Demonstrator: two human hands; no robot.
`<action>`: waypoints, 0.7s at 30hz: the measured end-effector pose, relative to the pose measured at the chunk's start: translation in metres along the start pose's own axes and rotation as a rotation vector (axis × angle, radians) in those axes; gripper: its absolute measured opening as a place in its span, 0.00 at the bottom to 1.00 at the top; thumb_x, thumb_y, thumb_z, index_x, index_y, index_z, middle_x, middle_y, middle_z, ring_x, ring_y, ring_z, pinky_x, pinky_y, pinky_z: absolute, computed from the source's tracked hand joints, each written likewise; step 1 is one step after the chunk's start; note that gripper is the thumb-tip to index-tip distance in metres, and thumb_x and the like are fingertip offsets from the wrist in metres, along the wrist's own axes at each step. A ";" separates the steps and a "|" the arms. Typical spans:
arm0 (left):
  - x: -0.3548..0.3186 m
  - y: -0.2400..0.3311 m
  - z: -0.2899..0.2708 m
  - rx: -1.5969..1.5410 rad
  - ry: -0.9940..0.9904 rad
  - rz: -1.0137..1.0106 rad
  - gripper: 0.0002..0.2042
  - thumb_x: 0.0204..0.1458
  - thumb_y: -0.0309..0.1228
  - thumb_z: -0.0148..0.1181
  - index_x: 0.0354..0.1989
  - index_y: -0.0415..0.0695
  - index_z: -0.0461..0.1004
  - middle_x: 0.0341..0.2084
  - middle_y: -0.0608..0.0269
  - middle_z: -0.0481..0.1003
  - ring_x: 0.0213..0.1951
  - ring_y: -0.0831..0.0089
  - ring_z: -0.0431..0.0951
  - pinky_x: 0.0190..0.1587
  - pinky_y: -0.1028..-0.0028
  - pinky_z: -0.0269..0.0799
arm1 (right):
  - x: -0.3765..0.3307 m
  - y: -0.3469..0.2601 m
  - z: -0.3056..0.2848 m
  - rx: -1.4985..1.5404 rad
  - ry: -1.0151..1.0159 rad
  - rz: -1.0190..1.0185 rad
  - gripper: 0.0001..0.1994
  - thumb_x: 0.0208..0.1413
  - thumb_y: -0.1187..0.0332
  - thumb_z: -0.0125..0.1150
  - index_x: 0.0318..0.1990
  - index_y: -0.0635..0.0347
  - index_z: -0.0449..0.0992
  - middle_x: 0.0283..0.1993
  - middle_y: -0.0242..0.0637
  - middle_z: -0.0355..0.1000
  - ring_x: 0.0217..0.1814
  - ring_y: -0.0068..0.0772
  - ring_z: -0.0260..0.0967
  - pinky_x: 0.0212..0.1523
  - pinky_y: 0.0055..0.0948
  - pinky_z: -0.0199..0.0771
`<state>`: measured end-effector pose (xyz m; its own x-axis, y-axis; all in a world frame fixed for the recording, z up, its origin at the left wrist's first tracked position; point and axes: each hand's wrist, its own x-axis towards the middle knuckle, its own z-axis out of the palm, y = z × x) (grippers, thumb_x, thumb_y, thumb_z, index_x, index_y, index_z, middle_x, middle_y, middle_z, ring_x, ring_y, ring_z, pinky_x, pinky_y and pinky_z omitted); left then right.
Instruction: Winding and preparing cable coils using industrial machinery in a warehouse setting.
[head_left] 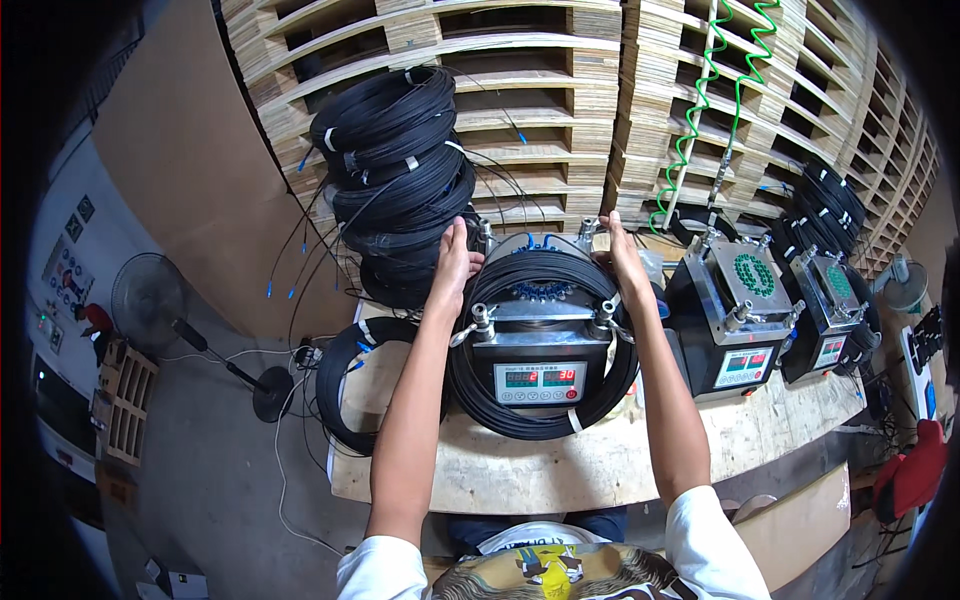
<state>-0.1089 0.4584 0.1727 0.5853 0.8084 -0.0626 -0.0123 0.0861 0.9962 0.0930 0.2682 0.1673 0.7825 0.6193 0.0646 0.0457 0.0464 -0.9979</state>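
Dial centred on the near machine (533,338), I record: casing (540,353) black, display panel (540,396) white with red digits (567,376). Cable coil (520,426) around it: black, with a white tie (575,420). At eleven o'clock, cable stack (400,205): black, banded white, blue connectors (523,138). At twelve, pallets (595,105): pale tan, dark-gapped stripes. At one, spiral hose (692,118): bright green. At two, second machine (692,350): black, its disc (753,275) ring-patterned green.

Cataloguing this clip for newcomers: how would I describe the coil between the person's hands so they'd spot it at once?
On the wooden table, find the leftmost machine, between the left hand and right hand. The black coil loops around its lit panel, unlike the stacked coils farther left.
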 end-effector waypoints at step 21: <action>0.004 -0.003 -0.001 0.048 0.035 0.018 0.42 0.60 0.69 0.39 0.68 0.43 0.59 0.34 0.57 0.74 0.31 0.72 0.73 0.40 0.69 0.72 | 0.001 0.005 0.010 -0.053 0.112 -0.217 0.35 0.70 0.40 0.39 0.61 0.68 0.69 0.46 0.41 0.73 0.32 0.28 0.68 0.39 0.28 0.72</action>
<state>-0.1072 0.4616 0.1696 0.5563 0.8297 -0.0459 0.0170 0.0438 0.9989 0.0880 0.2769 0.1620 0.8146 0.5084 0.2792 0.2504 0.1260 -0.9599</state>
